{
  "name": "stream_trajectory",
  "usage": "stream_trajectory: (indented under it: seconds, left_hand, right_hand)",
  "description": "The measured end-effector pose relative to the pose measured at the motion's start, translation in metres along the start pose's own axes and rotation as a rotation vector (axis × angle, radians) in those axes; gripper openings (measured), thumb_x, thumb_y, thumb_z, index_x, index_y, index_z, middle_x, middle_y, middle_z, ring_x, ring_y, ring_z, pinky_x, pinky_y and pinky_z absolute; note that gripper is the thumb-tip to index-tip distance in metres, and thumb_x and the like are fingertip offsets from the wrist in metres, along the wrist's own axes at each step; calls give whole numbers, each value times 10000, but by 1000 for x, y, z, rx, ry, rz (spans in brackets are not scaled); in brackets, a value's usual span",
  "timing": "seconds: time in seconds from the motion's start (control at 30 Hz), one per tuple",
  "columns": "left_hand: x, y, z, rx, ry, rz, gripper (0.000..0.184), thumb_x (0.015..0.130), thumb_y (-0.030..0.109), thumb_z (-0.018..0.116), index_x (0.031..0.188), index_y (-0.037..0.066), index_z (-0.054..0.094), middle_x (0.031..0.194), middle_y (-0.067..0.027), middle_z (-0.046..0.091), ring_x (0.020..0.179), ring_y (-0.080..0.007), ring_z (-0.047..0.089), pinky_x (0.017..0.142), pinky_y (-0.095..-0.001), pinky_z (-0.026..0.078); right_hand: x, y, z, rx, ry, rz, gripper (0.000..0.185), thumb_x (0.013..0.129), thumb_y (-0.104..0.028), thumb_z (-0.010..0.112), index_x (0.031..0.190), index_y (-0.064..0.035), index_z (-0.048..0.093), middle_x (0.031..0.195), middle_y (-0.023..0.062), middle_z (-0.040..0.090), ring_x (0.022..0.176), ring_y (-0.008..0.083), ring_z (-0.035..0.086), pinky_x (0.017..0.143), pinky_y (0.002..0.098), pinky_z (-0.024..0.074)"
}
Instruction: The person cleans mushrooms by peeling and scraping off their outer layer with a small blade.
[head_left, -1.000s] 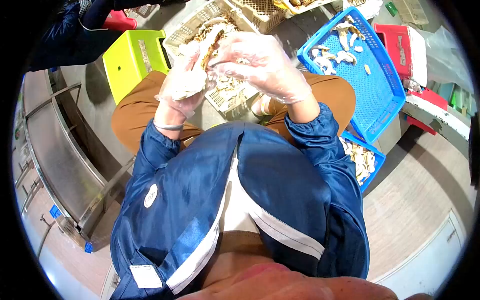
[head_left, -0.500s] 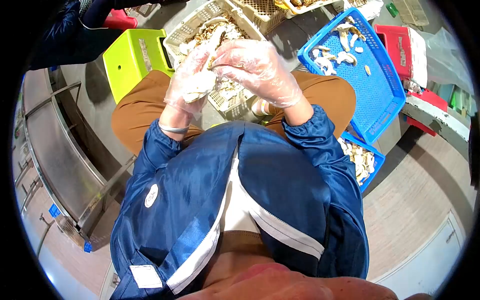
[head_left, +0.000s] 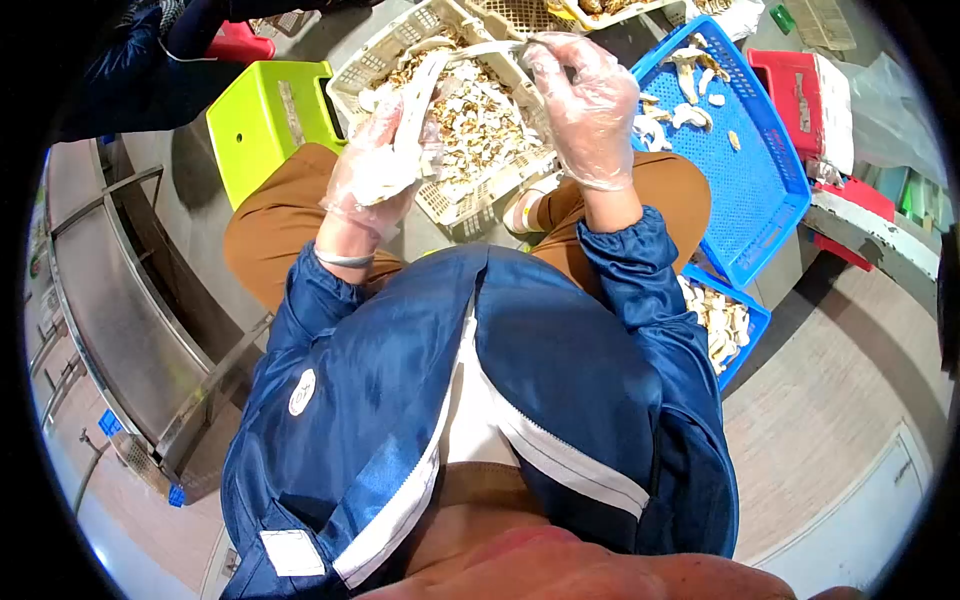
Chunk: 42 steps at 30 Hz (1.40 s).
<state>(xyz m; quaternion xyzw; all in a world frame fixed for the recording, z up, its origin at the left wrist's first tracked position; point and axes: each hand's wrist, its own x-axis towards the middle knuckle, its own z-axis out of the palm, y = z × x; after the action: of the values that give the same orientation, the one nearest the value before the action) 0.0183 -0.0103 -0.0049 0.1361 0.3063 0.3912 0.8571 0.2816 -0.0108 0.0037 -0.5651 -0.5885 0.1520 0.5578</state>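
Observation:
My left hand, in a clear plastic glove, is closed around a pale, whitish mushroom piece. From this hand a long white strip rises and bends over to the right. Its far end lies in the pinched fingertips of my right hand, also gloved. Both hands are over a cream plastic crate holding many small white and brown mushroom scraps. Whether the strip is still joined to the piece in my left palm is hidden by the fingers.
To the right, a blue basket has several pale mushroom pieces at its far end. Below it sits another blue basket filled with slices. A lime-green stool stands left, a red stool right. A person's dark sleeve shows upper left.
My right hand has moved away from my left, up and to the right, drawing the white strip out between them. More of the crate's scraps are now visible. My left hand has barely moved.

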Motion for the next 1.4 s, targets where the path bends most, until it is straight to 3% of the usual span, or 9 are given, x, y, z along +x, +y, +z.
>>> stream_trajectory:
  seconds: [0.1,0.27,0.3,0.53,0.7,0.77,0.83,1.1,1.4]
  left_hand:
    - [-2,2,-6,-108,-70,-53,392,1138,261,528,1471,64,584,1265,-103,714,987,-195,687,840,-348,590]
    - [3,2,-1,7,99,35,390,1106,226,596,1460,61,590,1244,-91,697,1006,-170,686,764,-294,596]
    - [4,1,-6,66,140,68,396,1087,191,621,1460,61,590,1254,-87,688,1021,-167,688,758,-290,597]
    - [0,-2,-7,1055,-7,430,542,1010,72,654,1526,-8,510,1407,-106,638,1223,-192,655,1018,-333,563]
    - [6,-8,-13,444,139,239,393,1132,233,562,1447,-1,584,1302,-82,686,1126,-148,685,938,-296,577]
    - [8,-9,-23,1148,102,498,392,1158,244,517,1468,8,567,1250,-76,703,1058,-135,697,837,-290,591]
    - [6,-7,-15,252,43,148,409,1158,251,512,1483,5,552,1246,-81,701,1015,-137,699,787,-289,593]
    - [-2,-1,6,11,-70,-11,525,1159,344,475,1497,-57,502,976,-58,588,771,-148,581,621,-233,525]
    - [-1,5,1,61,-49,26,518,1114,286,547,1560,26,491,1237,-78,690,1019,-180,665,850,-302,572]
  right_hand:
    - [5,4,-9,-81,81,-14,150,968,-106,757,1052,10,798,932,124,791,797,187,738,752,323,570]
    - [5,-19,-8,294,-484,170,138,969,-114,771,1033,7,791,957,92,788,858,136,723,784,299,572]
    - [3,-22,-1,255,-537,-39,155,959,-124,786,1039,9,785,1002,105,782,907,165,733,817,311,579]
    - [-6,-38,18,350,-567,-195,100,897,-79,784,980,-24,769,1010,114,763,916,297,736,815,393,591]
    - [-9,-45,18,279,-470,-188,95,890,-90,797,968,-41,776,950,113,767,873,302,733,777,402,582]
    - [-14,-46,21,254,-410,-142,110,882,-92,802,975,-37,778,924,120,768,849,306,734,774,405,579]
    - [-14,-41,23,172,-374,-206,110,883,-70,786,979,-17,779,900,134,769,815,307,732,773,394,581]
    - [4,-4,6,275,17,168,127,972,-41,755,1070,33,787,913,60,786,790,83,700,727,241,560]
    - [-5,-45,19,521,-410,-113,112,881,-125,797,948,-37,780,960,114,749,898,315,734,813,397,581]
